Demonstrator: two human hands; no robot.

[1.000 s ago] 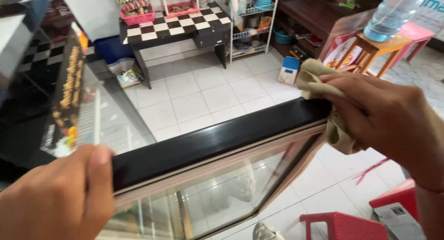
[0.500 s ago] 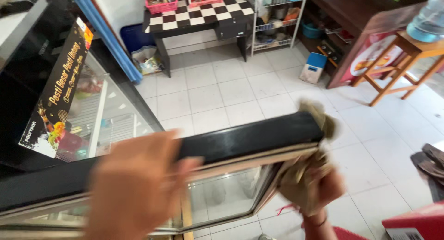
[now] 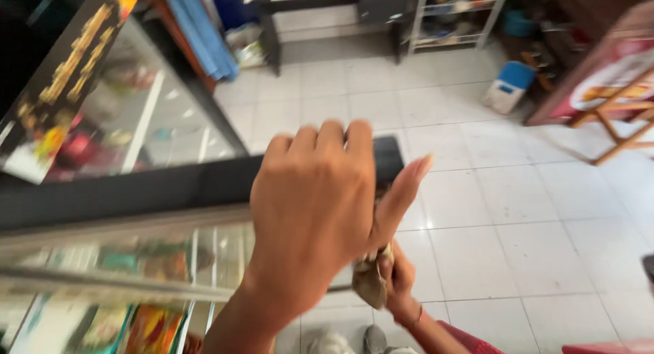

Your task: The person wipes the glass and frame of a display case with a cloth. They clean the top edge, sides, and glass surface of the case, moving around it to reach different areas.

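My left hand (image 3: 317, 211) is raised in mid-view, back toward me, fingers curled and thumb stuck out. It is in front of the black top edge (image 3: 136, 187) of a glass display case (image 3: 157, 258), and I see nothing in it. Lower down, partly hidden behind it, my right hand (image 3: 400, 280) grips a crumpled beige cloth (image 3: 371, 284) beside the case's right end. The picture is blurred by motion. Colourful packets show through the glass.
A white tiled floor (image 3: 518, 211) spreads to the right. At the back stand a dark table (image 3: 272, 27) with a checkered top, a wire shelf (image 3: 453, 17) and a blue-and-white container (image 3: 507, 88). A wooden stool (image 3: 613, 115) is at far right.
My left hand has risen from the case top toward the middle of the view. My right hand and the cloth have dropped from the case's top corner to below its right end.
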